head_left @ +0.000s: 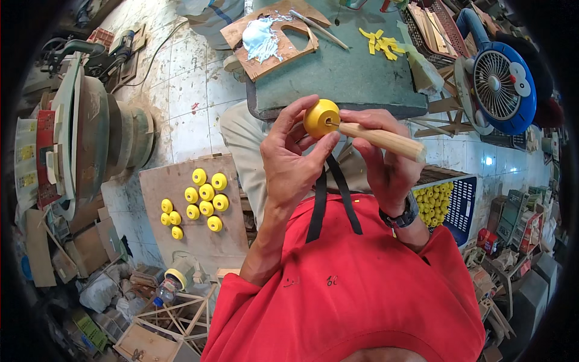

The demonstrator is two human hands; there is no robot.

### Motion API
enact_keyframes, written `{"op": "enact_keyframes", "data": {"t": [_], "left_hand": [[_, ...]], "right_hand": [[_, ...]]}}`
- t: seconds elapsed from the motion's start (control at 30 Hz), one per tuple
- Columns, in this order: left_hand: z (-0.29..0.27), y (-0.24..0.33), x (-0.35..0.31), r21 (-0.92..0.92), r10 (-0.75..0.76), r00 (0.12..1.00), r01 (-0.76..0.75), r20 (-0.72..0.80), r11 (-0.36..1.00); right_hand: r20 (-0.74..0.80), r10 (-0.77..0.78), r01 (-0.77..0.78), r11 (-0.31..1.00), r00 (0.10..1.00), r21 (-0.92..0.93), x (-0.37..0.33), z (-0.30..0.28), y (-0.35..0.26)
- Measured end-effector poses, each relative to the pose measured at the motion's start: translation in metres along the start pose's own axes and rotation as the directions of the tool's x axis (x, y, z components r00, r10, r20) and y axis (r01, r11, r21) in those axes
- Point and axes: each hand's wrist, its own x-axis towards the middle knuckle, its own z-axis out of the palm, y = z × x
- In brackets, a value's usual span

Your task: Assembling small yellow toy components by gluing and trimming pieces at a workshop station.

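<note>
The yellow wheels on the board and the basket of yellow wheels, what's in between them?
In the head view, the person's left hand and forearm, and their red shirt.

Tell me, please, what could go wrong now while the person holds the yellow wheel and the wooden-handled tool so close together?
1. The left hand pinches the yellow wheel while the right hand drives the wooden-handled tool into its centre; a slip might jab the left fingers.
2. The wheel is held in the air, above the lap, so it could drop to the tiled floor.
3. The white paste lies open on a board nearby and may smear things.
</note>
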Motion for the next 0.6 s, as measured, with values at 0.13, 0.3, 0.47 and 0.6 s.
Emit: {"op": "enact_keyframes", "data": {"t": [0.13,0.3,0.47,0.6], "left_hand": [[-0.001,0.0001,0.0004,0.009,0.0,1.0,0.0,-0.015,1.0],[-0.0019,-0.0004,0.0005,0.024,0.014,1.0,-0.014,-0.026,1.0],[-0.0024,-0.0008,-0.0009,0.024,0.02,0.999,-0.019,-0.029,1.0],[-0.0019,-0.0026,-0.0014,0.101,0.059,0.998,-0.056,-0.028,0.993]], "right_hand": [[0.0,0.009,-0.009,0.999,1.0,0.044,-0.004,0.0032,-0.0025],[-0.024,0.011,-0.01,0.998,1.0,0.062,-0.0057,0.0027,-0.0022],[0.014,0.024,-0.025,0.996,1.0,0.089,-0.0059,0.0023,-0.0017],[0.008,-0.038,0.038,0.998,0.999,0.052,-0.0038,0.0023,0.0]]}}
